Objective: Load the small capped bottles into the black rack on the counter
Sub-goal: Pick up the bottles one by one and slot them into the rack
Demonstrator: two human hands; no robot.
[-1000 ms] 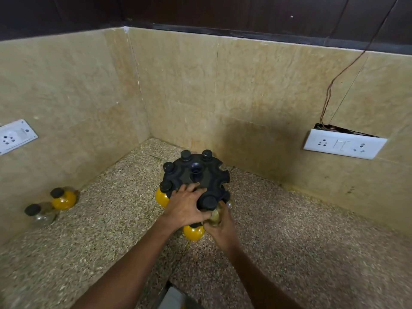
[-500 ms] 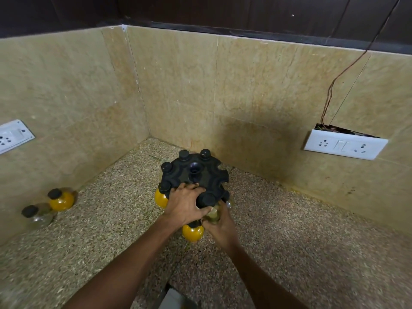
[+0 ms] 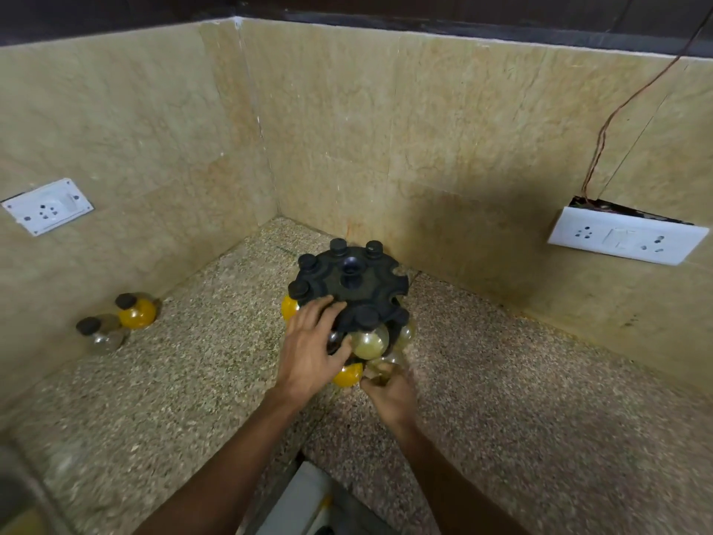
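My left hand (image 3: 308, 353) presses flat on the near edge of the black rack (image 3: 349, 287), which stands on the speckled stone table (image 3: 501, 399) close to the tiled corner; that hand's grip is spread and bracing, fingers on the rack's top and thumb by a pale bottle (image 3: 370, 341) hanging under its black cap at the front rim. My right hand (image 3: 389, 391) sits low at the rack's near side, its grip closed around a clear bottle (image 3: 386, 366), though blur keeps me from seeing how firmly. An orange bottle (image 3: 347, 374) rests just beside it at the rack's foot, and black caps fill most of the slots on the left and far side, while notches on the right rim look open. Two more bottles, one orange (image 3: 137, 310) and one clear (image 3: 102, 335), wait well apart by the left wall. To do this step well, I judge I should keep the rack pinned so it cannot turn or tip, slide the bottle's neck sideways into a free notch until the cap sits above the rim, and let go only once it hangs true. Glass knocking against its neighbours is the likely risk, so a slow entry seems wise.
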